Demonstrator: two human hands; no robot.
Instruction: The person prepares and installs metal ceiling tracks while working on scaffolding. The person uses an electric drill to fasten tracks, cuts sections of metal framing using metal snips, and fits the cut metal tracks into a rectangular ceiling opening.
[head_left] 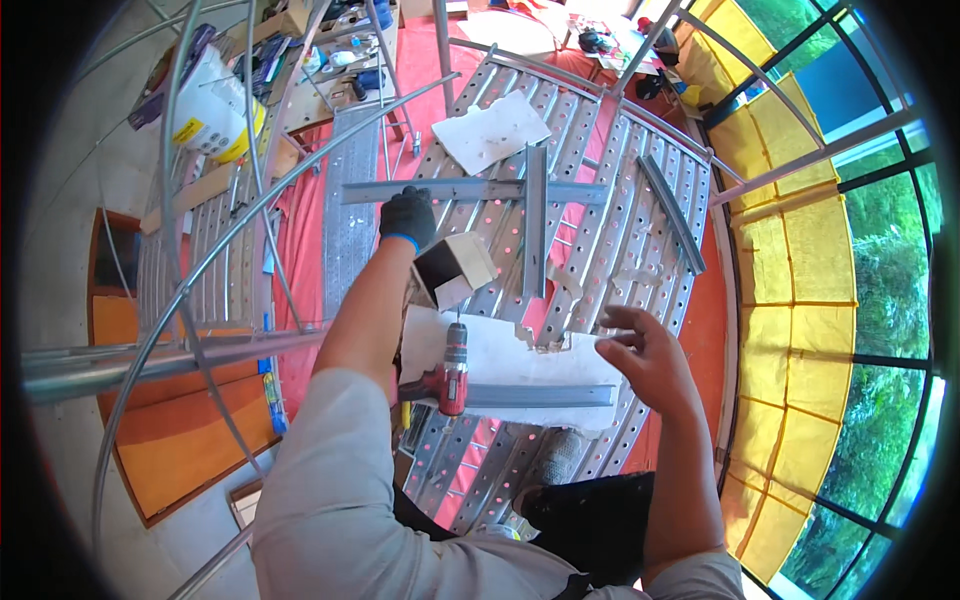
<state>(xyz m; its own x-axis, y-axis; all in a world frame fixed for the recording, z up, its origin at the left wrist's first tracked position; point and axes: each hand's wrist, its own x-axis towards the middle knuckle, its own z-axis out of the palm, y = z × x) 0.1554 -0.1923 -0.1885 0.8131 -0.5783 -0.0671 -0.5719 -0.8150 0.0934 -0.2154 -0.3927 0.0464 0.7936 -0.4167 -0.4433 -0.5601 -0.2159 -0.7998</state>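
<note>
My left hand (pixel 408 216), in a dark glove, is closed over the near edge of a long grey metal channel (pixel 465 190) lying crosswise on the perforated metal planks. A shorter metal channel (pixel 535 230) crosses it near its right part. Beside my left wrist stands an open cardboard box (pixel 455 268) with a dark inside. My bare right hand (pixel 648 358) hovers with fingers apart, nothing in it, by the right end of a white board piece (pixel 500 345). A red cordless drill (pixel 453 375) lies between my arms, next to another channel (pixel 540 396) on the board.
Metal scaffold tubes (pixel 290 170) cross the left side. Another white board piece (pixel 490 132) lies farther off, and a dark channel (pixel 672 215) rests at the right. A white bucket (pixel 215 105) stands far left. Yellow sheeting (pixel 790 300) covers the window side. Beyond, a person (pixel 658 45) is near a table.
</note>
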